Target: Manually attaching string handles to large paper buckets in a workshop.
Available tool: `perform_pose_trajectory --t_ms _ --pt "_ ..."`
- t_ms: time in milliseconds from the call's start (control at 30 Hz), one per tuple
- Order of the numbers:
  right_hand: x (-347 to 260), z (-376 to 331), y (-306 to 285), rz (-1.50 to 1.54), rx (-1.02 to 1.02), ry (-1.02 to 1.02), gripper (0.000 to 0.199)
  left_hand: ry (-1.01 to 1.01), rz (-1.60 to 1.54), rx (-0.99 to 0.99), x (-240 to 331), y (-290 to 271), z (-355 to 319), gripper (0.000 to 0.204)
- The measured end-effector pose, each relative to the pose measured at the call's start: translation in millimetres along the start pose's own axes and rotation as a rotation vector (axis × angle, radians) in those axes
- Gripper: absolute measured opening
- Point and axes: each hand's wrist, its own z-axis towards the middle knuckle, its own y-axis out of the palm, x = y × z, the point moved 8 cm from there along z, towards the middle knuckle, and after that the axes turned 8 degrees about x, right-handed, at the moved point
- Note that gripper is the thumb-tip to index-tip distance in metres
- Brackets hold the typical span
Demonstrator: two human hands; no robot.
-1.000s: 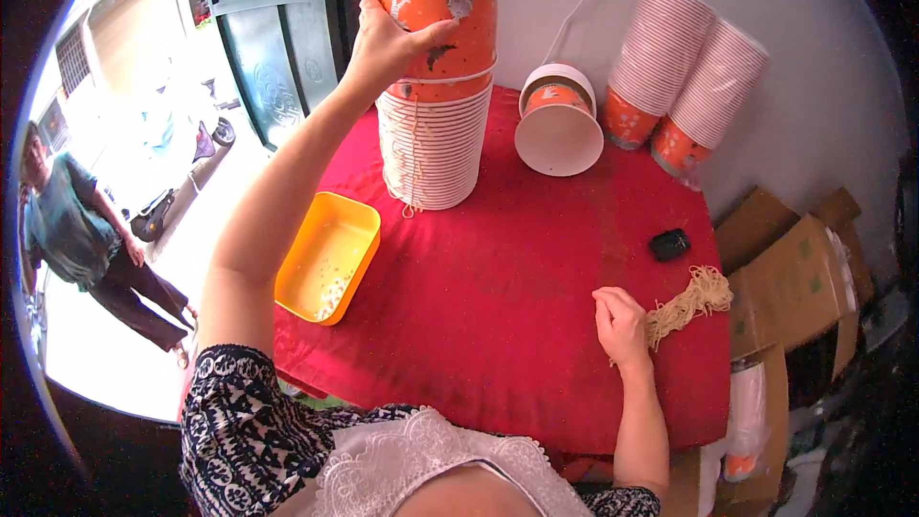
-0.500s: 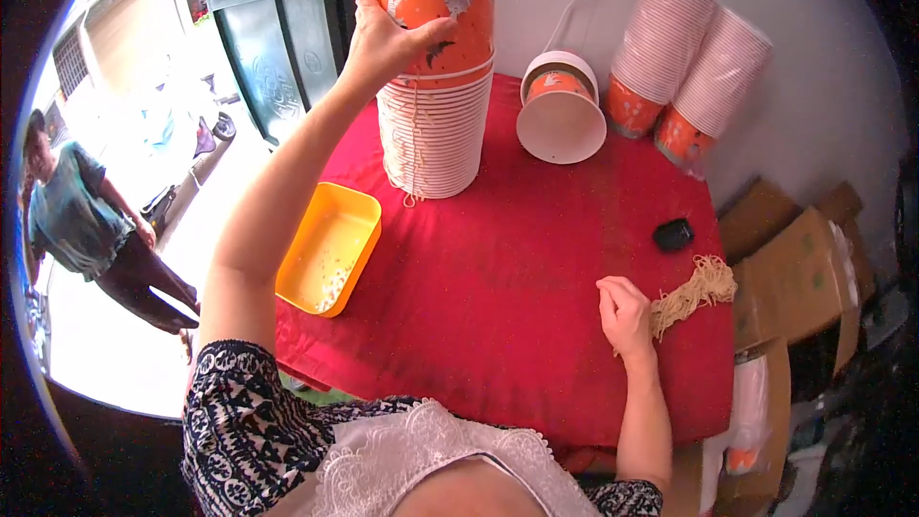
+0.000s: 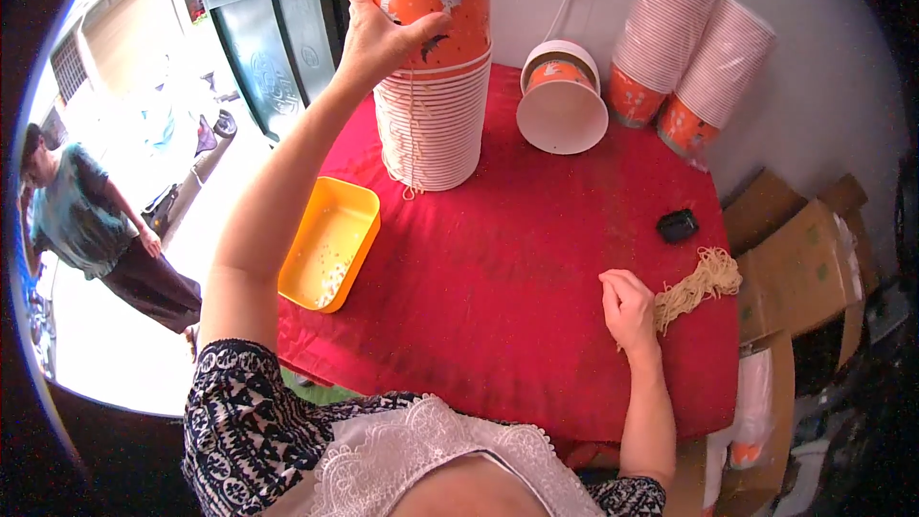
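A tall stack of upside-down paper tubs (image 3: 431, 129) stands at the back of the table, white rims nested together, with beige strings hanging down its side. My left hand (image 3: 378, 38) grips the top orange paper tub (image 3: 464, 24), thumb across its front and fingers round its left side. On the right of the table, my right hand (image 3: 630, 311) rests with its fingers curled closed; what they hold, if anything, is hidden. Right beside it lies a bundle of beige string (image 3: 704, 287), some strands reaching toward my wrist.
A yellow tray (image 3: 369, 239) with small white bits sits at left on the red tablecloth (image 3: 479, 306). Tubs lying on their side (image 3: 563, 115), wrapped tub stacks (image 3: 661, 38) and a small black object (image 3: 678, 226) are farther right. Cardboard boxes (image 3: 799, 268) flank the table. A person (image 3: 91, 211) stands outside.
The view has shifted slightly. My left hand keeps its hold on the top tub, and my right hand stays closed beside the string. The person outside has moved a little.
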Motion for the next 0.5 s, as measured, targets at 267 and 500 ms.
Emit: perform_pose_trajectory --t_ms 267,500 --pt "-1 -1 0 0.004 0.000 -0.006 0.013 0.010 0.003 0.010 1 -2 -5 0.108" --pt "4 -3 -1 0.010 0.004 0.008 0.013 -0.032 0.084 0.017 -18 -13 27 0.113"
